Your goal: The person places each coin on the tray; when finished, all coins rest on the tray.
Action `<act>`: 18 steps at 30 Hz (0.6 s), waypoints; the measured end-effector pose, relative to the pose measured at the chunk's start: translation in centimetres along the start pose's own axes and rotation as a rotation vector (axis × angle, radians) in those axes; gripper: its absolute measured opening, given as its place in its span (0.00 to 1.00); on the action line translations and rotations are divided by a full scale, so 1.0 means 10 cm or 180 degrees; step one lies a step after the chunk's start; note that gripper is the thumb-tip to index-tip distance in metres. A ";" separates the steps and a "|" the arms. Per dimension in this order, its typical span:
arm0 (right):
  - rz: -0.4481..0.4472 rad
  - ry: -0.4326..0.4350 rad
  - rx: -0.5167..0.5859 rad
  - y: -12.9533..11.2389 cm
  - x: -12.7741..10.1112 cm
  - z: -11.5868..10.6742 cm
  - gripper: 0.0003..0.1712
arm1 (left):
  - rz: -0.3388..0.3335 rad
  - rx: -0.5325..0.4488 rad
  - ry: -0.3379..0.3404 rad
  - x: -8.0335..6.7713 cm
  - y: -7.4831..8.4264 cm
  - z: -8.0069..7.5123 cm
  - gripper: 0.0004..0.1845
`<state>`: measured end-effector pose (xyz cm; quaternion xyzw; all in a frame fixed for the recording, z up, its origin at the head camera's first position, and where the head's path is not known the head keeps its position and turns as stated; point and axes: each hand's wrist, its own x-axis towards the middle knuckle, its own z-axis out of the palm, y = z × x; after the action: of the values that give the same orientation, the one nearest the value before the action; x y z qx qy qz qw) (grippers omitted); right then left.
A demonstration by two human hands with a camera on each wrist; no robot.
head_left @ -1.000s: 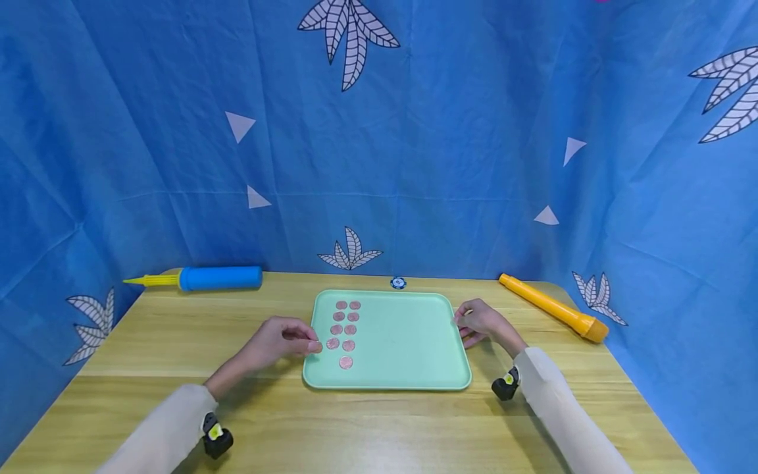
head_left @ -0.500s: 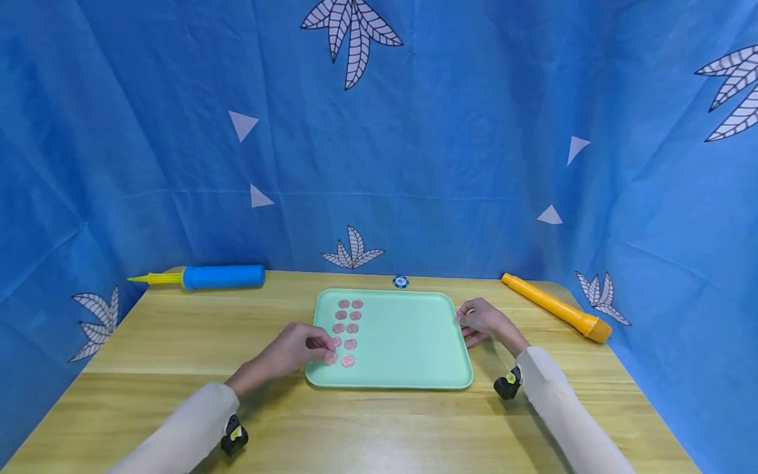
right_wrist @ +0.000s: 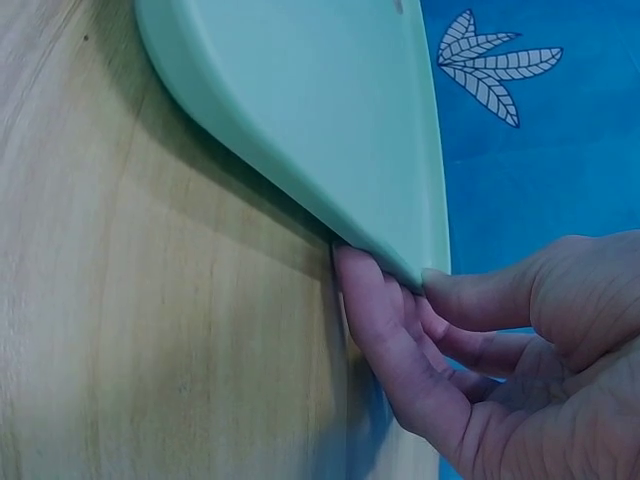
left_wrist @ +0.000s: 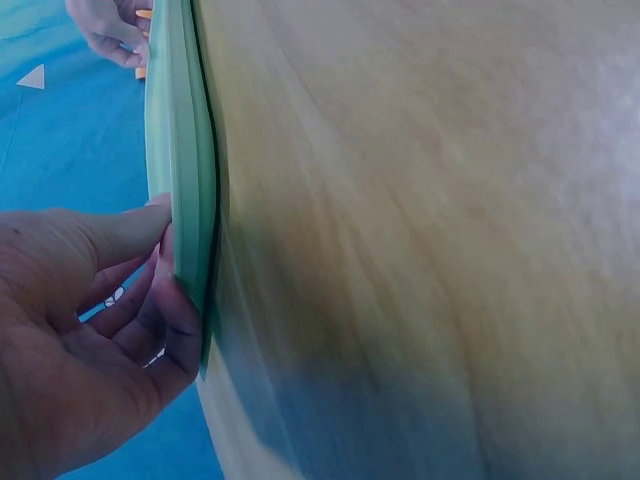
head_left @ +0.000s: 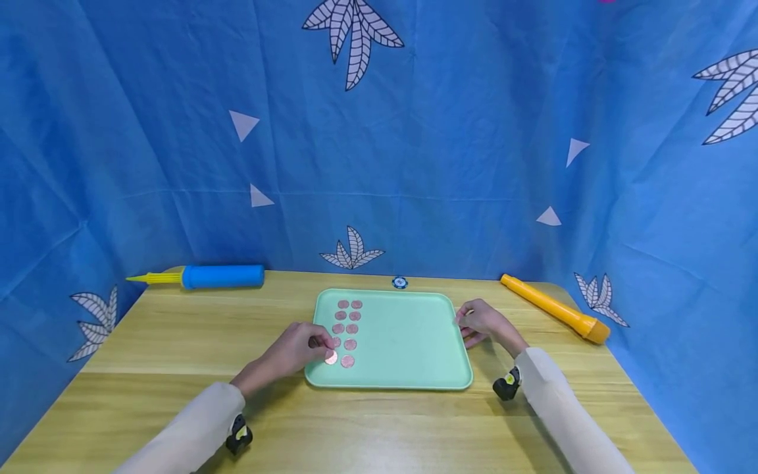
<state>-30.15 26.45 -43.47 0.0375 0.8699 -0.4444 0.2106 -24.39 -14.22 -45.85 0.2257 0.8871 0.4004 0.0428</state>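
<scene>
A pale green tray lies on the wooden table, with copper-coloured coins in two columns along its left side. My left hand reaches over the tray's left rim and pinches a coin between thumb and fingertips, low over the tray floor. That coin lies level with the nearest coin of the right column. In the left wrist view the tray's rim hides the coins. My right hand grips the tray's right edge, thumb on the rim and fingers below it in the right wrist view.
Behind the tray lies a blue poker chip. A blue hand pump with a yellow nozzle rests at the back left, and an orange toy microphone at the back right. A blue patterned cloth hangs round the table.
My left hand has moved right and nearer, carrying the coin from the tray's left rim to beside the nearest coin. In the last half second it hardly moves. The right hand keeps its place.
</scene>
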 end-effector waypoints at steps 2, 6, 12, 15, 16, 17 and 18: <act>-0.0005 0.0006 -0.0019 0.00 0.00 0.01 0.06 | -0.0038 -0.0002 0.0008 -0.01 0.01 0.01 0.04; -0.0015 0.0031 -0.0021 0.01 0.01 0.02 0.06 | -0.0088 0.0001 0.0048 -0.03 0.03 0.02 0.04; -0.0051 0.0060 0.0039 0.01 0.00 0.02 0.05 | -0.0109 -0.0125 0.0139 -0.05 0.05 0.06 0.07; -0.0065 0.0080 0.0041 0.01 -0.01 0.03 0.05 | -0.0136 -0.0166 0.0210 -0.05 0.06 0.07 0.07; -0.0071 0.0090 0.0032 0.00 -0.01 0.03 0.05 | -0.0149 -0.0165 0.0236 -0.05 0.06 0.08 0.08; -0.0091 0.0090 0.0006 -0.01 -0.02 0.04 0.05 | -0.0158 -0.0164 0.0255 -0.06 0.06 0.09 0.08; -0.0086 0.0109 -0.0021 -0.01 -0.03 0.04 0.05 | -0.0165 -0.0154 0.0268 -0.06 0.06 0.09 0.08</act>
<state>-29.79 26.07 -43.47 0.0326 0.8753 -0.4436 0.1898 -23.40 -13.47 -46.11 0.1846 0.8837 0.4296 0.0212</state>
